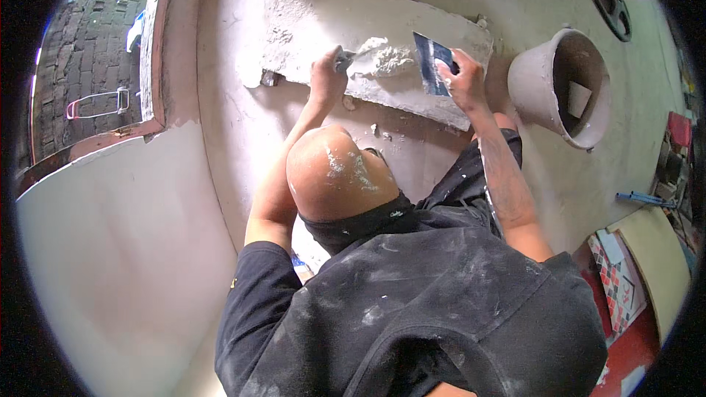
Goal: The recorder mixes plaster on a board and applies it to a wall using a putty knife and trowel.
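Observation:
My left hand [328,79] is closed round a small grey, plaster-smeared tool [343,60], whose exact kind I cannot make out. Its tip reaches the left side of a lumpy heap of wet white plaster [384,61]. Under the heap lies a long white board [334,18], coated with plaster and rough at its edges. My right hand [466,81] grips a flat rectangular plastering trowel [432,65] by its handle. The trowel's dark metal blade is tilted up just right of the heap, apart from it. White smears mark my bare knee between the arms.
Right of the board a large plaster-coated bucket [531,77] lies tipped, with a pale flat piece [579,99] inside. Crumbs of plaster dot the floor [412,136]. A black wheel-shaped object [607,0] is at the far right; a patterned box [618,287] stands lower right. A doorway frame [156,59] borders the left.

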Available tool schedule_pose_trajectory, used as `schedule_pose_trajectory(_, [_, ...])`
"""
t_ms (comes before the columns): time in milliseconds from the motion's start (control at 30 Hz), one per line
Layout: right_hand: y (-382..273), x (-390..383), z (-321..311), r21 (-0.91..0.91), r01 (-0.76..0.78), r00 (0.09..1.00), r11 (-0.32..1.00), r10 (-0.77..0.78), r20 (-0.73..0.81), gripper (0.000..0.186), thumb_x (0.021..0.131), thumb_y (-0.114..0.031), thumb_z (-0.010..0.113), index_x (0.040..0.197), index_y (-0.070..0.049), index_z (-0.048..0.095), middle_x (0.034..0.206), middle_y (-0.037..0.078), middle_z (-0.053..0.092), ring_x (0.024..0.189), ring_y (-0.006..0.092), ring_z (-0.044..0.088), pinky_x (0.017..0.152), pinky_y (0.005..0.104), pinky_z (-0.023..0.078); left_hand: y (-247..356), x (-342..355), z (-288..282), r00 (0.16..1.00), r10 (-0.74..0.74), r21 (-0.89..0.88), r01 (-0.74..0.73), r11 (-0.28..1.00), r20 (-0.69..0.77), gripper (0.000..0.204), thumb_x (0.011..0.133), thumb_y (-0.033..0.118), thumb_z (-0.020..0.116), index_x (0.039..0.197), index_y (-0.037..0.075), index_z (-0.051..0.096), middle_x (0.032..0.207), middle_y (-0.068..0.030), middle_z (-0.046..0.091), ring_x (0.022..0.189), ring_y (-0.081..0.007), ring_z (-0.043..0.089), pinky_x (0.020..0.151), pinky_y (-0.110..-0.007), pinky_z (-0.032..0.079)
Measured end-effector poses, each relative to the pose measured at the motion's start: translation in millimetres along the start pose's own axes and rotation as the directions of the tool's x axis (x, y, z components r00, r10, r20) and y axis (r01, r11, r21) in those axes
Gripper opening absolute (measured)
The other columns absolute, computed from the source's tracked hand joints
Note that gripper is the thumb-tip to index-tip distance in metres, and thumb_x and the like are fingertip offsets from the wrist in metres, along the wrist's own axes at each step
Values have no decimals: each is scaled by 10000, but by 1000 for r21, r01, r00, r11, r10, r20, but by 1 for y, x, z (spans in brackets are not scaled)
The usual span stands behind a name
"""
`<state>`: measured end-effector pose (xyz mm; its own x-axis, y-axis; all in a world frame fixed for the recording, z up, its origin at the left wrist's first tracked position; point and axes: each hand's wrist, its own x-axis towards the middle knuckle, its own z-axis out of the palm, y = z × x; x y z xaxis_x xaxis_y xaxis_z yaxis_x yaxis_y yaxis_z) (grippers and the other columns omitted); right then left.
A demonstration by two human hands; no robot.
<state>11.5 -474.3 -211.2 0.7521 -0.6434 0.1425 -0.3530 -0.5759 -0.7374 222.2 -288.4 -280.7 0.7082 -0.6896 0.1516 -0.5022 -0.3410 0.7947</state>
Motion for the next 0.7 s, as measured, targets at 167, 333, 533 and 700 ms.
schedule_pose_trajectory(167, [-3,-14,-19,2,210,977,978,-210,25,202,738,-20,619,939,-7,634,866,144,633,838,315,616,729,378,491,19,1,7,965,263,67,-263,962,19,265,672,-153,508,858,21,580,842,-126,610,802,-310,610,707,-325,485])
schedule_pose_trajectory(333, [-21,-27,-20,-110,411,905,905,-391,168,225,691,2,627,913,-33,631,909,121,634,860,292,613,729,374,514,14,5,11,921,378,87,-386,918,97,314,611,-141,484,875,22,532,875,-138,556,818,-370,556,712,-381,474])
schedule_pose_trajectory(533, [0,-14,10,-141,511,848,848,-471,244,197,701,17,593,885,-43,629,867,97,616,868,284,608,723,362,518,26,0,13,878,438,4,-447,895,194,350,577,-136,484,880,31,532,883,-145,522,855,-372,533,738,-394,459])
schedule_pose_trajectory(700, [45,38,45,-149,501,827,853,-421,373,244,703,19,559,905,-90,642,871,93,600,861,294,612,749,391,518,21,-12,12,872,440,32,-457,889,217,274,613,-71,568,858,38,510,882,-131,484,849,-347,511,716,-399,450])
